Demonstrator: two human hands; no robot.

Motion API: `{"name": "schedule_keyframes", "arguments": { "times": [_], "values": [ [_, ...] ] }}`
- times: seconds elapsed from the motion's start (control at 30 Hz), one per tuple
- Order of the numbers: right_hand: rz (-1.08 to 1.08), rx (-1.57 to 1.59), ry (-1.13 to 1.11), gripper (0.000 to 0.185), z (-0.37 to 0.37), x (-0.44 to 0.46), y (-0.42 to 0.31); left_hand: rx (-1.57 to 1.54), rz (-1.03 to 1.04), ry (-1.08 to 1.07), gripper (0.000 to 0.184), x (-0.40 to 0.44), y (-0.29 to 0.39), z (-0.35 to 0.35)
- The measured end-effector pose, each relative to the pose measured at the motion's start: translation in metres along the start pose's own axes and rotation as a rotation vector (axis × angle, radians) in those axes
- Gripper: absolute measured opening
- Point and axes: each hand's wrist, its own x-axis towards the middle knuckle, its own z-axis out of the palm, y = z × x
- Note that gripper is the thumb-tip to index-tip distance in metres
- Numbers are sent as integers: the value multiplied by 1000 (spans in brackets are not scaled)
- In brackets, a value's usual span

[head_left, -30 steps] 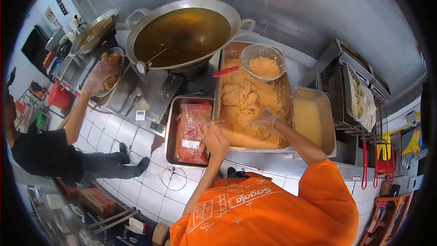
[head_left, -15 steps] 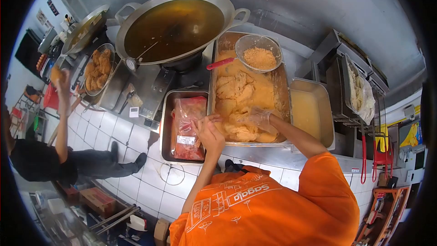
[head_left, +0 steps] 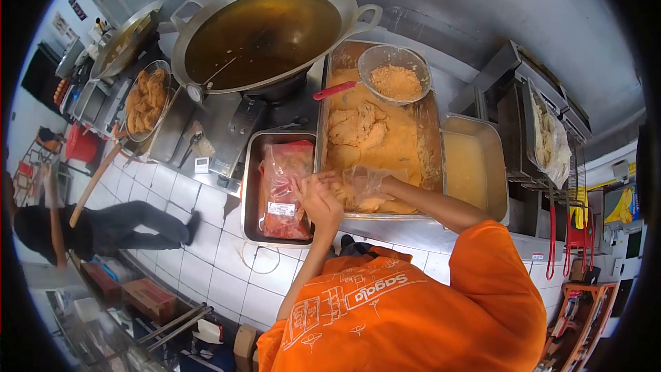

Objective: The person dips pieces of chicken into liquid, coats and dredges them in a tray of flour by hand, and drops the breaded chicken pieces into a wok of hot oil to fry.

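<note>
Orange coating lies in the metal tray, the plastic-gloved right hand toward its near edge, left hand by the near-left corner; neither grip is discernible.

There it is, I'm reading "Sagala" in white across the orange shirt! On the meat bag, a white label, print too small for me; the little device, equally unreadable.

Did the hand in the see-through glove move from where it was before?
Yes. The gloved right hand moved left, closer to the breading tray's left rim.
</note>
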Motion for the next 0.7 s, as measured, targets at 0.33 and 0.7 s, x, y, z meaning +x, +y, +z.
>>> {"name": "schedule_keyframes", "arguments": {
  "times": [0.33, 0.7],
  "values": [
    [-58, 6, 351, 58, 18, -10, -19, 27, -6, -18, 49, -2, -4, -2],
    [44, 526, 173, 55, -45, -38, -29, 40, 12, -42, 50, 0, -3, -2]
  ]
}}
